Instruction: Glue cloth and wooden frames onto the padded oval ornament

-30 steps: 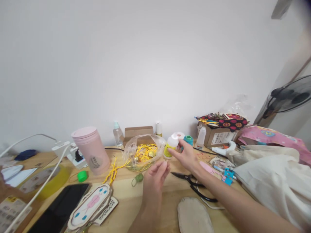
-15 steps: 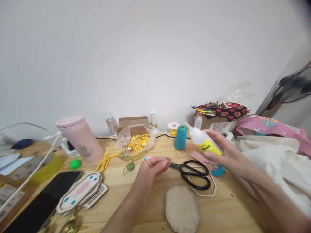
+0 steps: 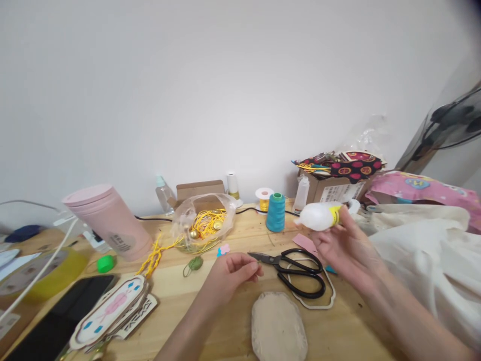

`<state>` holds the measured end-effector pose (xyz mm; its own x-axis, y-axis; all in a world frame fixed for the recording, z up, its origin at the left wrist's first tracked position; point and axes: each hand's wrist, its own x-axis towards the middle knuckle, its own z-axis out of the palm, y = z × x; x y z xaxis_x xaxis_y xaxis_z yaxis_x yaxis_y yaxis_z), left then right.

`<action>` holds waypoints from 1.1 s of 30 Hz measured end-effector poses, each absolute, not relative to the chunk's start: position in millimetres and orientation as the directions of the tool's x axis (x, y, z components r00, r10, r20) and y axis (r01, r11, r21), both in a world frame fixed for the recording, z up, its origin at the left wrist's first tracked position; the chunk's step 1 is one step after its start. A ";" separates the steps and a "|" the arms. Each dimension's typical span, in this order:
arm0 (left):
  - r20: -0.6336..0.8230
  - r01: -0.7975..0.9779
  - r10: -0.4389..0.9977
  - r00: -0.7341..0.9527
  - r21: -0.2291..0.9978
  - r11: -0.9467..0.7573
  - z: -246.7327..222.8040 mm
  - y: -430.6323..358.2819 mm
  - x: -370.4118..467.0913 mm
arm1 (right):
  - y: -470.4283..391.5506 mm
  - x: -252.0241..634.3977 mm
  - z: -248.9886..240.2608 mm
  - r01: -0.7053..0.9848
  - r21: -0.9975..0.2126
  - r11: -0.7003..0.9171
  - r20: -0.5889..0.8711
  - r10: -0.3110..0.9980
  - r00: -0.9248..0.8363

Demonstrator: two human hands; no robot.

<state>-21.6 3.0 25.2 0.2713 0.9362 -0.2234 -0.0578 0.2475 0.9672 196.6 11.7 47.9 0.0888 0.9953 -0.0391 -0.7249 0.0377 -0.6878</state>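
My right hand (image 3: pixel 343 245) is wrapped round a white glue bottle (image 3: pixel 319 216) with a yellow label, tipped nearly level above the table. The fingers of my left hand (image 3: pixel 236 273) are pinched together beside the blade tips of the black-handled scissors (image 3: pixel 300 271); whatever they hold is too small to make out. Below the scissors lies a beige scalloped plaque (image 3: pixel 279 328), and a thin pale frame (image 3: pixel 330 301) lies partly under the handles. A pink piece of paper (image 3: pixel 305 242) sits just behind the scissors.
Behind stand a teal thread cone (image 3: pixel 276 213), a clear bottle (image 3: pixel 301 193) and a plastic bag of yellow cord (image 3: pixel 205 223). A pink tumbler (image 3: pixel 108 220), phone (image 3: pixel 63 321) and stacked decorated plaques (image 3: pixel 110 311) are left. White cloth (image 3: pixel 421 250) lies right.
My right hand has turned the glue bottle from nozzle up-left to nearly level. The camera view has shifted slightly, and my left hand remains pinched near the scissors.
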 end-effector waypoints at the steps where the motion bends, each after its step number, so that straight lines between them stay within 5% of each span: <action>1: -0.236 -0.053 0.929 0.287 0.964 0.261 25.3 2.6 -20.6 | 11.6 191.6 45.2 -0.755 -0.655 -0.024 -0.091 0.995 0.048; 4: -0.285 -0.061 0.908 0.308 0.946 0.318 24.1 1.6 -18.3 | 8.4 176.9 38.9 -0.762 -0.619 -0.191 -0.184 0.978 -0.095; 7: -0.322 -0.083 0.896 0.305 0.928 0.362 23.7 0.1 -16.3 | 3.1 166.9 35.8 -0.749 -0.636 -0.188 -0.134 0.982 -0.133; 13: -0.343 -0.073 0.896 0.281 0.924 0.376 30.2 -4.6 -11.6 | -9.0 169.3 39.4 -0.413 -0.885 0.216 0.183 0.976 0.118; 18: -0.355 0.001 0.896 0.267 0.930 0.369 32.4 -8.0 -9.3 | -16.8 176.3 41.9 -0.112 -0.929 0.352 0.337 0.932 0.137; 33: -0.434 0.081 0.858 0.276 0.900 0.429 33.4 -11.6 -4.0 | -19.6 177.1 40.0 -0.060 -0.944 0.326 0.320 0.943 0.093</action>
<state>-4.0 -11.6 33.4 0.2759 0.8576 -0.4340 0.0807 0.4293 0.8996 177.1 -19.6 40.0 0.0935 0.9429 0.3197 -0.0595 0.3258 -0.9436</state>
